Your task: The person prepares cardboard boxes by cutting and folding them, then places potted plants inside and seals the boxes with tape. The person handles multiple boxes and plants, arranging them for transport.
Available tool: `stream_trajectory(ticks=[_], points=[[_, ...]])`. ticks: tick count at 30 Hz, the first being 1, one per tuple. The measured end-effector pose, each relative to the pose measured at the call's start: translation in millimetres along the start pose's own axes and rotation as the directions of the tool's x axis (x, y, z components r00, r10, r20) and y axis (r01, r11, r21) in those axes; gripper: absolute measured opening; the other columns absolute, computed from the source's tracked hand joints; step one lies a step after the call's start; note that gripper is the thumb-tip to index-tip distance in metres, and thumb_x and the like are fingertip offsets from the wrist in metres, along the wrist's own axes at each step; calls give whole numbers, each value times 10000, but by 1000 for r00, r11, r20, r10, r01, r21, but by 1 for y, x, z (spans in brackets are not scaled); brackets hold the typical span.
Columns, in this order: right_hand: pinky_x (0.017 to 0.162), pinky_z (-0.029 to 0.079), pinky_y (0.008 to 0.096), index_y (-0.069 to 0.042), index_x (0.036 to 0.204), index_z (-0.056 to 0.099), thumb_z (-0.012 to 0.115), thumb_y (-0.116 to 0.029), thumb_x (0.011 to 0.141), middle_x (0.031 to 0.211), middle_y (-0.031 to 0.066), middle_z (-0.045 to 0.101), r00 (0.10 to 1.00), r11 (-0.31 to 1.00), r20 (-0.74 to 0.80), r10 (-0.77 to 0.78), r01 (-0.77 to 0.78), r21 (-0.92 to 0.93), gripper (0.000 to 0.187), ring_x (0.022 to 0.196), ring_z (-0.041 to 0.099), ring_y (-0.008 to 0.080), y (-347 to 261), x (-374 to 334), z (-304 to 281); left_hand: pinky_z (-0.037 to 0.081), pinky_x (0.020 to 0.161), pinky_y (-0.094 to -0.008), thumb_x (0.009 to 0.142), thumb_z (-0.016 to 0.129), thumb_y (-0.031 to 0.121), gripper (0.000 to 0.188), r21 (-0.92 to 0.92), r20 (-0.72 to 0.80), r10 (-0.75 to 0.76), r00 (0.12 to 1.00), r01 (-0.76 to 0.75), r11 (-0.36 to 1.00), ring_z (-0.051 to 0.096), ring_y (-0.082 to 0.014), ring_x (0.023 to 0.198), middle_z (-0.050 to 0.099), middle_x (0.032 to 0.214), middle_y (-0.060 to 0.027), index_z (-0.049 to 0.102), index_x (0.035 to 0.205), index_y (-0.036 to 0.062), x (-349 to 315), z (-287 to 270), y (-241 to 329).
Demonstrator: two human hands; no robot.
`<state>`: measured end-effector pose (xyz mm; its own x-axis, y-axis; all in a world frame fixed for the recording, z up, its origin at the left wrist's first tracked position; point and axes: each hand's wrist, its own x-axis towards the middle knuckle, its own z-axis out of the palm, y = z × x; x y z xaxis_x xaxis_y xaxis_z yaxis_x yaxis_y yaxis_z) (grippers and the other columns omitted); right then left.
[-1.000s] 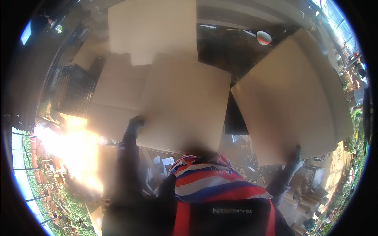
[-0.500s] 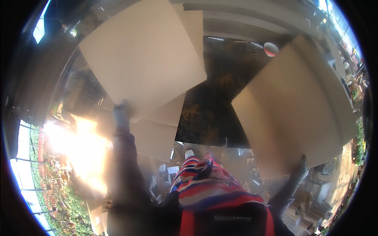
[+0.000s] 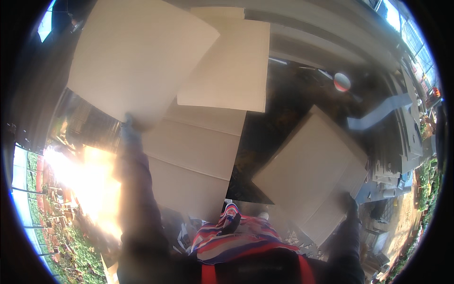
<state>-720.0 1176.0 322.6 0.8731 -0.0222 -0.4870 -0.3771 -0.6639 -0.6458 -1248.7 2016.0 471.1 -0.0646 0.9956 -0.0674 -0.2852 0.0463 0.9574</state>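
Observation:
My left hand (image 3: 127,125), gloved, is closed on the near edge of a large flat cardboard sheet (image 3: 142,54) held up at the upper left. Beneath that sheet another plain cardboard sheet (image 3: 229,66) shows, and a creased cardboard sheet (image 3: 196,149) lies nearer me on the dark table. My right hand (image 3: 349,207) grips the right edge of a second cardboard piece (image 3: 314,165), tilted over the table's near right side. A fold line crosses this piece near its lower edge. The fingers of both hands are blurred and partly hidden by the cardboard.
The dark table top (image 3: 288,99) carries a red and white round container (image 3: 342,82) and a pale strip (image 3: 378,112). Flat cardboard is stacked (image 3: 409,123) at the right. Scraps (image 3: 300,236) litter the floor by my legs. Bright sunlight glares at the left.
The left sheet has moved left, uncovering more of the cardboard below. The right piece has come nearer and to the left, and the pale strip and stack behind it now show.

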Motion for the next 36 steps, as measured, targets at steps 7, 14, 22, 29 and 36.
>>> stream_trajectory(ticks=[7, 14, 22, 29, 36], points=[[1098, 348, 418, 53, 1416, 390, 737, -223, 836, 1433, 253, 425, 877, 874, -65, -476, 480, 72, 730, 1323, 431, 330, -224, -69, 148, 474, 733, -308, 932, 624, 210, 234, 6, 272, 4, 962, -6, 1000, 567, -136, 848, 641, 994, -39, 627, 1108, 56, 77, 33, -62], [1077, 379, 394, 35, 1423, 338, 747, -119, 839, 1361, 192, 473, 596, 651, 300, -745, 553, 519, 730, 1292, 429, 278, -460, -76, 380, 452, 641, -267, 865, 672, 143, 107, 304, 305, 20, 952, -117, 945, 551, -87, 750, 635, 859, 33, 655, 945, 74, 89, 135, -133], [824, 547, 312, 32, 1148, 533, 697, 25, 829, 1096, 132, 618, 584, 626, 298, -755, 508, 591, 359, 934, 632, 186, -509, 3, 512, 494, 692, -273, 846, 635, 29, 196, 745, 379, 65, 923, -346, 570, 609, -111, 798, 668, 936, -14, 647, 1042, 34, 146, 145, -222], [825, 561, 343, 33, 1156, 572, 756, 50, 732, 1140, 126, 623, 581, 448, 23, -814, 603, 660, 463, 945, 632, 187, -495, -38, 487, 513, 814, -281, 781, 614, -139, 559, -61, 260, 61, 964, -47, 997, 598, -155, 995, 621, 1194, -59, 543, 1307, 36, 60, 131, -175], [784, 534, 267, -6, 1092, 610, 682, 5, 844, 1002, 60, 671, 321, 196, 22, -947, 522, 830, 259, 857, 628, 134, -648, -70, 468, 491, 701, -254, 825, 668, 7, 291, 153, 316, 608, 729, -671, 725, 573, -107, 778, 623, 929, -15, 588, 1104, 27, 177, 235, -21]])
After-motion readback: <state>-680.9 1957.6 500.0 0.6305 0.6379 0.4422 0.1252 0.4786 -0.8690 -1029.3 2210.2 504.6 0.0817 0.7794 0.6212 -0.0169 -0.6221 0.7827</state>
